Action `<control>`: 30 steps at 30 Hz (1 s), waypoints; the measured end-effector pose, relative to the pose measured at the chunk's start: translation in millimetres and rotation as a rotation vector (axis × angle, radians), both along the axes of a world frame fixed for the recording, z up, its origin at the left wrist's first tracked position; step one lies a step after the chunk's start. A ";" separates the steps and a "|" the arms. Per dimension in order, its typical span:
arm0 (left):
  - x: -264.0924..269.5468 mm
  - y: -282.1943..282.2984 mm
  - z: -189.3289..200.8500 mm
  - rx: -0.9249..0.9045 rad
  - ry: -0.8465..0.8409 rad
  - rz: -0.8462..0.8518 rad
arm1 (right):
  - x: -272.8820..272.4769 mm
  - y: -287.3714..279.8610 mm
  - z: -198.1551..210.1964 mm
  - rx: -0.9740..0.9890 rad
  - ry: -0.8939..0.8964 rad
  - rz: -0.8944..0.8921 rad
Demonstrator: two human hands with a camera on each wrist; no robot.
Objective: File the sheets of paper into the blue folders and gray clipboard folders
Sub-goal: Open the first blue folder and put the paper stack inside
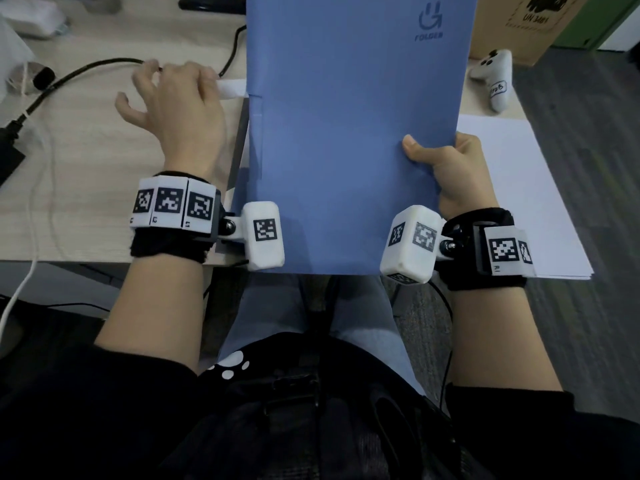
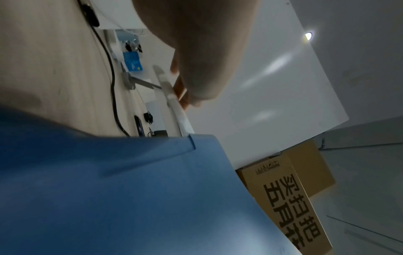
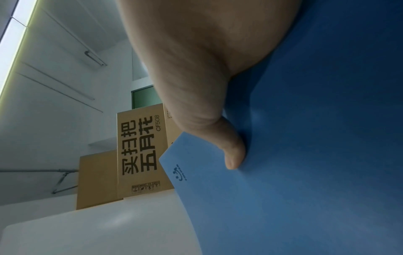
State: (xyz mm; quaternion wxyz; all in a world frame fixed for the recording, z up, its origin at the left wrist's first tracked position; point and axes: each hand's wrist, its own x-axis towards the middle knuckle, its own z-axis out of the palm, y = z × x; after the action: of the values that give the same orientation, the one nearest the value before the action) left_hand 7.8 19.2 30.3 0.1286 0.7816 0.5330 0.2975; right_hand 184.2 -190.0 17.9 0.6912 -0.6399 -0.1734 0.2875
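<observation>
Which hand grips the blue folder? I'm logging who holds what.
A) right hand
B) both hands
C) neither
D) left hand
A: the right hand pinches the folder at its right edge, thumb on the cover, while the left hand holds a white strip sticking out at the folder's left edge, not the folder itself.

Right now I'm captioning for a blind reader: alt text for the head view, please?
A right hand grips a closed blue folder by its right edge, above the lap. The left hand holds a white strip at the folder's left edge, over a wooden desk.
</observation>
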 end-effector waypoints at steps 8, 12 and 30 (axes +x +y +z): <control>-4.1 11.4 -2.1 -0.088 -0.196 -0.314 | -3.1 -5.1 0.2 0.043 -0.061 0.012; -4.7 14.7 2.1 -0.209 -0.191 -0.359 | -5.5 -5.1 -2.4 0.054 -0.130 0.013; 12.4 -7.1 -4.1 -0.777 -0.735 -0.181 | -7.5 -3.9 -6.4 0.104 -0.075 -0.063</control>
State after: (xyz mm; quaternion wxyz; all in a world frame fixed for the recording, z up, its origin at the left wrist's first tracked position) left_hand 20.2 12.1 26.2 0.6111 0.5637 0.4541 0.3203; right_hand 176.7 -193.9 11.4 0.7252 -0.6186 -0.1936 0.2321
